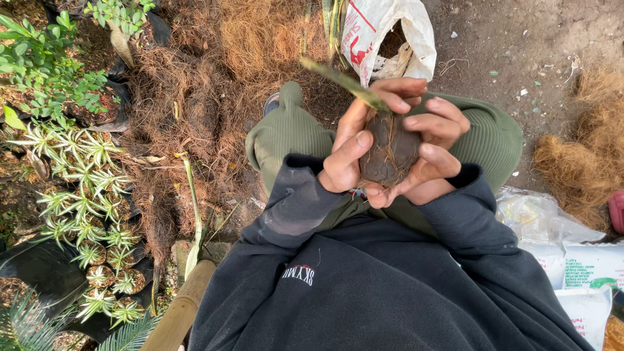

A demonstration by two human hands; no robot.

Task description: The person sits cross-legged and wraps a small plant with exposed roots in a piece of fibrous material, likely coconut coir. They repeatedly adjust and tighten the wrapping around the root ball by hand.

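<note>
Both hands cup a dark round ball of soil and roots (389,155) over my lap. A green leaf blade (341,82) sticks out of its top and points up and to the left. My left hand (351,146) wraps the ball's left side, thumb laid across the soil. My right hand (434,146) presses the right side, fingers curled over the top. I sit in green trousers (286,133) and a dark sweatshirt (364,286).
A white sack (380,36) with red print stands open ahead of my knees. Brown coconut fibre (221,84) covers the ground at left, with more fibre (585,156) at right. Small striped plants in black bags (84,195) line the left. Plastic bags (559,240) lie at right; a bamboo pole (179,312) lies lower left.
</note>
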